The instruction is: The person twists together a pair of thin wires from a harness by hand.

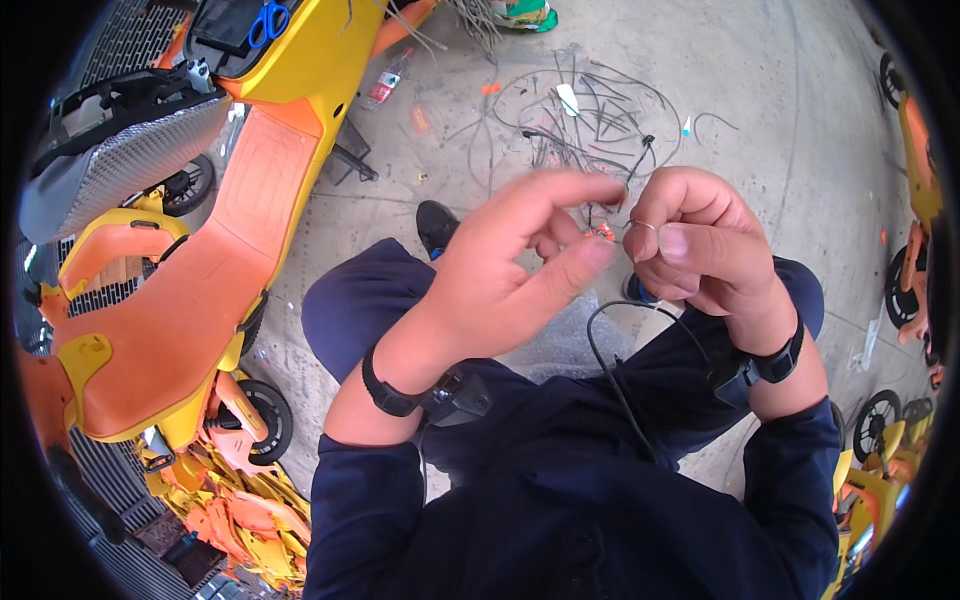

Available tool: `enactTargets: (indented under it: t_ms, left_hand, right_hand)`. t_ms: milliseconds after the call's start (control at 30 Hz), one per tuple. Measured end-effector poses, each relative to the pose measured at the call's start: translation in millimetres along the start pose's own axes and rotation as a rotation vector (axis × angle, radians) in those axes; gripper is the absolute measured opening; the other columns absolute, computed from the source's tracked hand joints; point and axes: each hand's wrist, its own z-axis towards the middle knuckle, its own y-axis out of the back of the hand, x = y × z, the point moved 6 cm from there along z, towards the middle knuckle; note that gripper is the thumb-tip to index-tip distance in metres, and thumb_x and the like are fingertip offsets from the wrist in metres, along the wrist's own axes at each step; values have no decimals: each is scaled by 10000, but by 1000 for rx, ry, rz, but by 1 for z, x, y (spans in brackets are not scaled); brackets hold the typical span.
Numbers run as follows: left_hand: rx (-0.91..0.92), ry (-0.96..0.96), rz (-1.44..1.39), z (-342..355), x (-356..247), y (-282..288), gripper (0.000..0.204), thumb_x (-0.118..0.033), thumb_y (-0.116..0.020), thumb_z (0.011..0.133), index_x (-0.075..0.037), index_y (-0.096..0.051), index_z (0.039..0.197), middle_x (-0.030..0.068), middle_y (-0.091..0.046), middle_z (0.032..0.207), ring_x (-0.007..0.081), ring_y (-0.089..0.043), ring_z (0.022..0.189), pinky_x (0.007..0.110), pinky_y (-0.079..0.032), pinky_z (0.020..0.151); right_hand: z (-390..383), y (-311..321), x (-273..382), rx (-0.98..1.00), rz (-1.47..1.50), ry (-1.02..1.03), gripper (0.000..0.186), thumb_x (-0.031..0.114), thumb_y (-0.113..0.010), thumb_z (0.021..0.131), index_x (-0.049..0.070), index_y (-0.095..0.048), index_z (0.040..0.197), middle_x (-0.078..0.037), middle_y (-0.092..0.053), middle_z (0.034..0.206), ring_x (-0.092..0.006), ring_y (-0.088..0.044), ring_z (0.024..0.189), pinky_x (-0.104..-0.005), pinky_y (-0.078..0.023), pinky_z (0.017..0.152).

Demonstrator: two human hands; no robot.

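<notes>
My right hand (pixel 712 238) is closed in a pinch on a thin, pale wire (pixel 645 224) that curves out between thumb and forefinger. Beside it, my left hand (pixel 515 262) has its thumb and forefinger apart, with nothing visible between them. Both hands are raised above my knees, their fingertips a short gap apart. A small orange-red bit (pixel 602 231) shows near the left fingertips; whether it is touched or lies behind them I cannot make out. Each wrist wears a black strap with a small device, and a black cable (pixel 612 372) loops across my lap.
Cut wires and cables (pixel 600 110) lie scattered on the concrete floor ahead, near a plastic bottle (pixel 388 80). At left stands a yellow and orange scooter body (pixel 185 300), with blue scissors (pixel 268 24) on top. Broken plastic panels (pixel 235 510) are heaped lower left; scooters (pixel 915 170) line the right.
</notes>
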Motion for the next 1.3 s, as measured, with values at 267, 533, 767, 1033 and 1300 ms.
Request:
enactTargets:
  t_ms: [267, 533, 767, 1033, 1300]
  left_hand:
    - [64, -81, 198, 4, -5, 5, 158, -47, -693, 828, -26, -689, 985, 57, -642, 796, 97, -585, 626, 222, -458, 559]
    - [-28, -437, 581, -2, -27, 11, 251, 75, -705, 726, -16, -707, 961, 84, -643, 828, 148, -584, 633, 233, -437, 525]
    - [-22, -505, 625, -3, -30, 8, 261, 84, -698, 718, -14, -706, 959, 85, -638, 821, 160, -595, 648, 239, -445, 525]
    - [-78, -349, 455, 1, -19, 11, 299, -12, -711, 754, -15, -666, 1050, 124, -650, 978, 223, -648, 740, 283, -529, 625]
    - [127, -265, 395, 6, -10, 1, 271, -26, -643, 856, 18, -627, 1122, 157, -647, 1043, 213, -648, 814, 270, -515, 696]
  right_hand:
    - [-1, 3, 1, -4, -70, -41, 120, 69, -541, 907, -25, -611, 930, 8, -487, 563, -39, -386, 454, -202, -293, 409]
    - [-2, -8, 4, 19, -250, -179, 192, 156, -537, 952, -2, -645, 942, 10, -543, 615, -39, -432, 482, -193, -325, 434]
    - [-3, -8, 4, 60, -371, -83, 154, 97, -561, 936, -4, -666, 985, 13, -600, 694, -28, -473, 568, -187, -375, 527]
    - [-3, -7, 11, -101, -717, 129, 135, 17, -560, 884, 6, -681, 943, 42, -508, 609, -27, -417, 562, -213, -349, 525]
    - [-3, -7, 13, -117, -1035, 303, 63, 24, -590, 823, 20, -641, 861, -2, -498, 579, -81, -419, 493, -242, -349, 465]
